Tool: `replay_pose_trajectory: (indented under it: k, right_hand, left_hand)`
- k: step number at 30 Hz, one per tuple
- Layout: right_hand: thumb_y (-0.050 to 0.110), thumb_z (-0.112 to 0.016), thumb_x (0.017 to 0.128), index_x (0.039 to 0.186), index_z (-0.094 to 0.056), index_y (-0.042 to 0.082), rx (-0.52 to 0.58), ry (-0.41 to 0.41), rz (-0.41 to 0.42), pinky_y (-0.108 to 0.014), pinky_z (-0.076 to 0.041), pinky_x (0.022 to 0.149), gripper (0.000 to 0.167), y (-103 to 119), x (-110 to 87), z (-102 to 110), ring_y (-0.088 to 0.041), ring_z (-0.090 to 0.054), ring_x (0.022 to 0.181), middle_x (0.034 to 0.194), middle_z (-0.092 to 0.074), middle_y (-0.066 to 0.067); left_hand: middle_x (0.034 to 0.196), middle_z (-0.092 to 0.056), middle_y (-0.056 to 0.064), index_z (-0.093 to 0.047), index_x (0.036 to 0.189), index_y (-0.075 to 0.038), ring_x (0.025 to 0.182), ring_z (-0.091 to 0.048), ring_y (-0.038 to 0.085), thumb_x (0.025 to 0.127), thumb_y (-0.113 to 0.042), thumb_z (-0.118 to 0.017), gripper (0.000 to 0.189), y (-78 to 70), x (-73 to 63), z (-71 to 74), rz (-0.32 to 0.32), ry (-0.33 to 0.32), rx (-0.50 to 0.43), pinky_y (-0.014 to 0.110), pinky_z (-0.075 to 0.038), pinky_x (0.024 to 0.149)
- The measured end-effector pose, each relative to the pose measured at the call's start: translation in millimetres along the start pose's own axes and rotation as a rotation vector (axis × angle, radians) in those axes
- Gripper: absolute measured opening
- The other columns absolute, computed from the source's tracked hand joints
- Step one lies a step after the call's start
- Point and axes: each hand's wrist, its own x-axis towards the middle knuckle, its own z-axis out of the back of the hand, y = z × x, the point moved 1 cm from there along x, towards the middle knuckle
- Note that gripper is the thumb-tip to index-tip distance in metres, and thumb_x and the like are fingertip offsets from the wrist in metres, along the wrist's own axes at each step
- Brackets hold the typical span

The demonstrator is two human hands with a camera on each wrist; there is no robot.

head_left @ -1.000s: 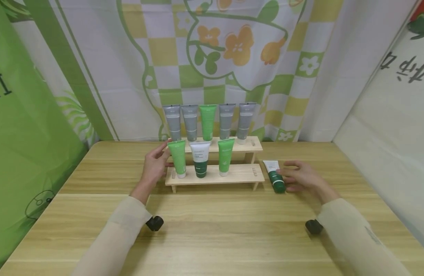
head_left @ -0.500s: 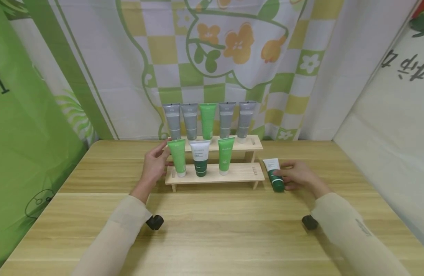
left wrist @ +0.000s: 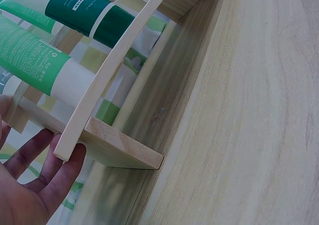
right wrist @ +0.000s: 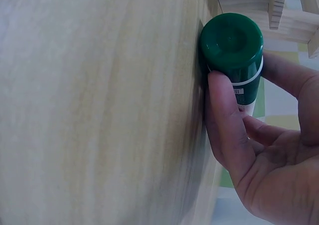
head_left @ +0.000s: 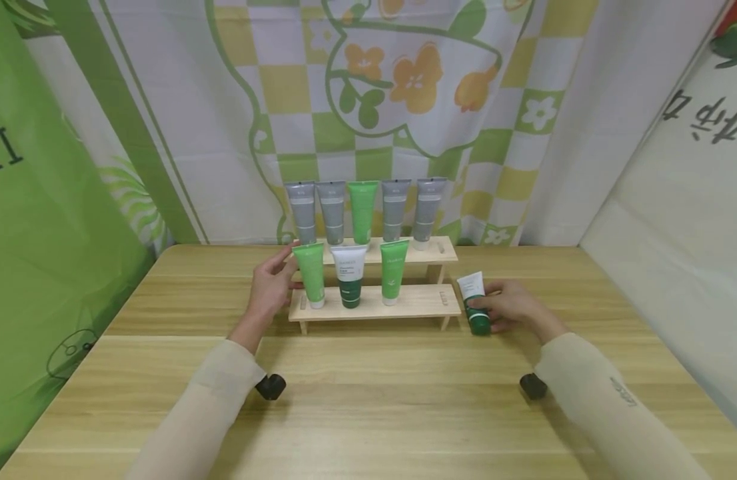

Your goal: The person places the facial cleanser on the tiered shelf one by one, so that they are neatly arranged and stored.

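My right hand point(head_left: 512, 305) grips a white and dark-green squeeze tube point(head_left: 478, 320) between thumb and fingers, to the right of the wooden stand. The right wrist view shows its round green cap point(right wrist: 232, 38) close to the table, the fingers around its body. My left hand point(head_left: 269, 288) reaches to the left end of the two-tier wooden stand point(head_left: 422, 305); in the left wrist view its fingertips touch the end of a plank point(left wrist: 75, 135). Standing on the lower tier are a light-green tube point(head_left: 311, 273), a white and dark-green tube point(head_left: 348, 273) and a green tube point(head_left: 393, 270).
Several grey tubes point(head_left: 427, 207) and one green tube point(head_left: 362, 212) stand on the upper tier point(head_left: 437, 250). A patterned curtain point(head_left: 392, 100) hangs behind the wooden table point(head_left: 368, 413). A green cloth point(head_left: 44, 233) hangs at the left, a white one point(head_left: 680, 220) at the right.
My right hand has closed on the tube and shifted slightly left with it; the tube's white end has tipped up and now leans right. The left hand stays at the stand.
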Motion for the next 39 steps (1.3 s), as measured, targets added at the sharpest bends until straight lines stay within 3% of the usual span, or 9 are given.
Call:
replay_pose_trajectory:
  k: [17, 27, 39]
  right_hand:
    - [0.017, -0.071, 0.095, 0.137, -0.042, -0.015, 0.057, -0.015, 0.071, -0.037, -0.061, 0.061, 0.06, -10, -8.8, 5, -0.016, -0.065, 0.067, 0.085, -0.066, -0.009]
    - [0.021, -0.071, 0.096, 0.146, -0.031, -0.013, 0.108, -0.079, 0.109, -0.044, -0.061, 0.073, 0.072, -4, -29.0, 8, -0.022, -0.07, 0.084, 0.122, -0.059, -0.031]
    - [0.024, -0.071, 0.096, 0.151, -0.032, -0.005, 0.145, -0.117, 0.215, -0.044, -0.06, 0.079, 0.073, 28, -52.5, 0, -0.028, -0.067, 0.093, 0.129, -0.047, -0.029]
  left_hand:
    - [0.123, -0.066, 0.015, -0.056, 0.144, -0.032, 0.072, -0.071, 0.016, 0.104, -0.034, -0.057, 0.04, 0.9, -1.6, -1.3, 0.0, -0.005, 0.007, 0.022, -0.044, 0.042]
    - [0.122, -0.066, 0.016, -0.056, 0.145, -0.03, 0.072, -0.072, 0.017, 0.104, -0.034, -0.057, 0.041, 1.4, -1.9, 0.3, -0.016, 0.003, 0.002, 0.021, -0.043, 0.041]
    - [0.122, -0.066, 0.017, -0.057, 0.144, -0.03, 0.071, -0.072, 0.017, 0.103, -0.035, -0.059, 0.041, 0.6, -1.4, 0.7, -0.03, 0.002, 0.0, 0.021, -0.043, 0.041]
